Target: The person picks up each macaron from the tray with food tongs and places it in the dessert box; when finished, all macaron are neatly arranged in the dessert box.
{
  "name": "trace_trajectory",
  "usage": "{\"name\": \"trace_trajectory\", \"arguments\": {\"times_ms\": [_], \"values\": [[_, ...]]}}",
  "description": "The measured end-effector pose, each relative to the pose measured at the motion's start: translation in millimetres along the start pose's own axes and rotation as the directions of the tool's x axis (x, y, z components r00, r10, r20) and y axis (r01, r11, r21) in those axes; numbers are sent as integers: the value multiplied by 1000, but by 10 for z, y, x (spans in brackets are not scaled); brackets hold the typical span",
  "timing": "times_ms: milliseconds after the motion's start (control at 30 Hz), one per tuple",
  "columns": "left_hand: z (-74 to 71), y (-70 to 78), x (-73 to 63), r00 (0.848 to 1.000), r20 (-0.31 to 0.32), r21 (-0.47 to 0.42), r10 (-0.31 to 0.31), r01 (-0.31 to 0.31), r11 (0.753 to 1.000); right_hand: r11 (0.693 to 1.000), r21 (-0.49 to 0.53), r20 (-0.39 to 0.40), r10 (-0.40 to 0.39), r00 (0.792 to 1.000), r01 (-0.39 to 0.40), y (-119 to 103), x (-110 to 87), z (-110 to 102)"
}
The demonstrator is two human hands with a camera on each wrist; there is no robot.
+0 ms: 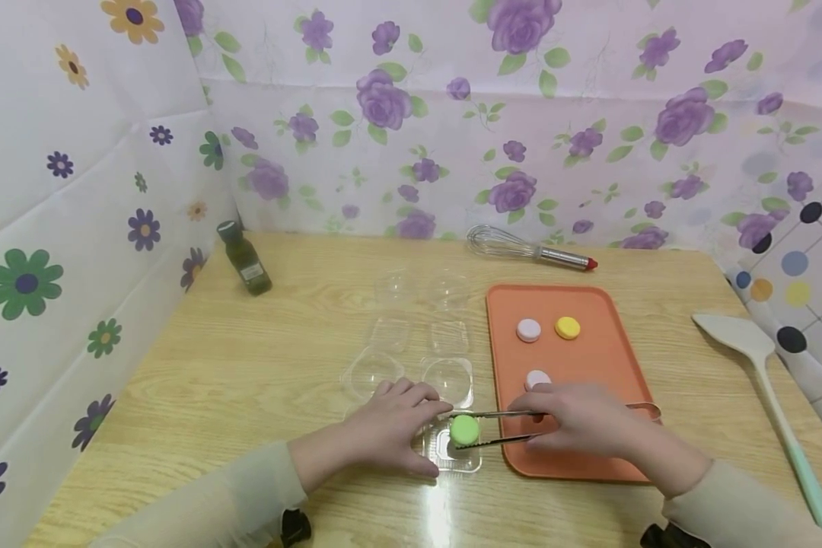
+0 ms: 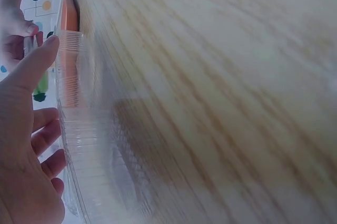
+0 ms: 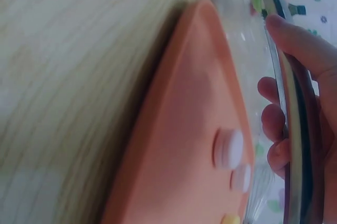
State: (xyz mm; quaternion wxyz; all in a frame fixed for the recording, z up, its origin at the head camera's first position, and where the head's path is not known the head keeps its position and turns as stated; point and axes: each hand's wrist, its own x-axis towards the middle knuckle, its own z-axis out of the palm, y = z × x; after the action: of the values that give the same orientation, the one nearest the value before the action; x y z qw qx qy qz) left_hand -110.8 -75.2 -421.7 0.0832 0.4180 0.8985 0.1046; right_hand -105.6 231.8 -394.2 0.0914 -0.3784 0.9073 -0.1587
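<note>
My right hand (image 1: pixel 578 418) grips metal tongs (image 1: pixel 514 414). A green macaron (image 1: pixel 464 431) is pinched between their tips, over the front right compartment of a clear plastic container (image 1: pixel 478 466). To the left of that compartment is my left hand (image 1: pixel 393 426), its fingers and thumb spread at the container's edge. In the left wrist view, the fingers (image 2: pixel 46 134) touch the rim of the clear plastic. On an orange tray (image 1: pixel 592 388) sit a yellow macaron (image 1: pixel 568 328), a pale macaron (image 1: pixel 529 330) and another pale macaron (image 1: pixel 537 379), partly hidden by my right hand.
More clear plastic compartments (image 1: pixel 448 335) stretch towards the back. A whisk (image 1: pixel 520 247) lies along the back wall. A dark bottle (image 1: pixel 245 259) is at the back left. The spatula (image 1: pixel 770 380) with a green handle lies right of the tray.
</note>
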Motion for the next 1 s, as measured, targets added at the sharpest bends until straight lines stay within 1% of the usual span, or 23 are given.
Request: {"name": "trace_trajectory", "arguments": {"times_ms": [233, 400, 533, 600, 767, 1000], "values": [[-9, 4, 5, 1000, -7, 5, 7, -7, 1000, 1000, -26, 17, 1, 1000, 0, -79, 62, 67], [-6, 1, 4, 1000, -19, 18, 12, -11, 1000, 997, -78, 30, 21, 999, -19, -128, 101, 69], [2, -1, 6, 1000, -25, 16, 9, -8, 1000, 988, -147, 24, 42, 999, -38, -194, 113, 59], [3, 0, 8, 1000, -26, 16, 7, -7, 1000, 982, -188, 8, 36, 999, -34, -237, 114, 48], [12, 4, 11, 1000, -27, 24, 2, -2, 1000, 964, -266, -29, -5, 1000, -3, -340, 122, 12], [13, 8, 5, 999, -32, 31, 9, -8, 1000, 948, -318, -33, -11, 999, 0, -423, 131, -17]]}}
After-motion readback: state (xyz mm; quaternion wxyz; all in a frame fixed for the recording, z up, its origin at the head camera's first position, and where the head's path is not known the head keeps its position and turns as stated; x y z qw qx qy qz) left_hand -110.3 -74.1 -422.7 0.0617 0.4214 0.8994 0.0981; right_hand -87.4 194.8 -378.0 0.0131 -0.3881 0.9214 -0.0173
